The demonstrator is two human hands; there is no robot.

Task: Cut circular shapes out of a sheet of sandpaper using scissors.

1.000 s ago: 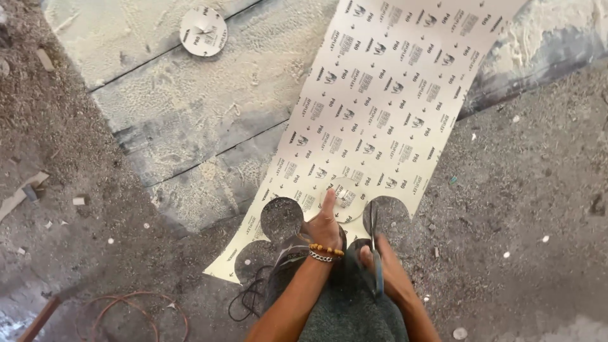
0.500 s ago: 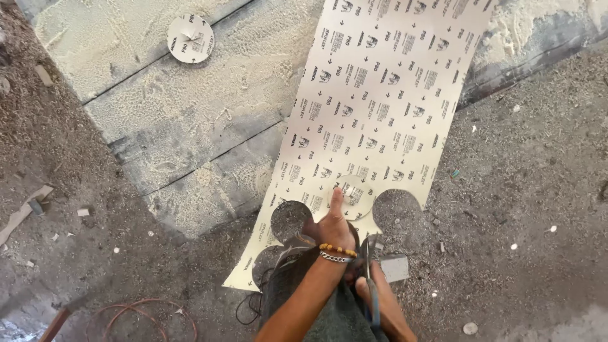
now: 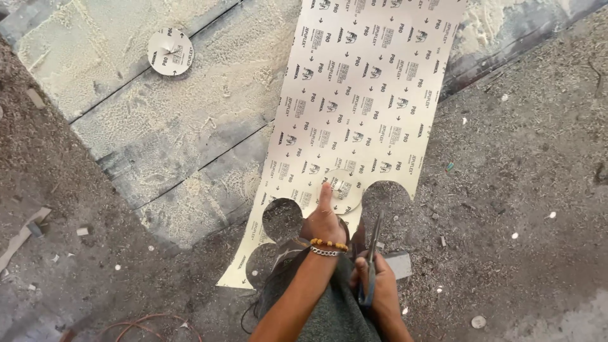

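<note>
Cream printed sandpaper sheet [image 3: 361, 88] lay across dusty floorboards, left hand [image 3: 323, 221] pressing a round template disc [image 3: 341, 190] flat with fingers extended. Right hand [image 3: 375, 288], since drawn back toward the lap, stayed clenched on blue-handled scissors [image 3: 372, 256], blades apart, off the sheet.

We see bright, even daylight from above; soft shadows, mild glare on pale paper, slight edge softness.

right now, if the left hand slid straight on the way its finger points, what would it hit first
The left hand already has its finger on the round paper disc. Beyond that lies only more of the printed sandpaper sheet.
</note>
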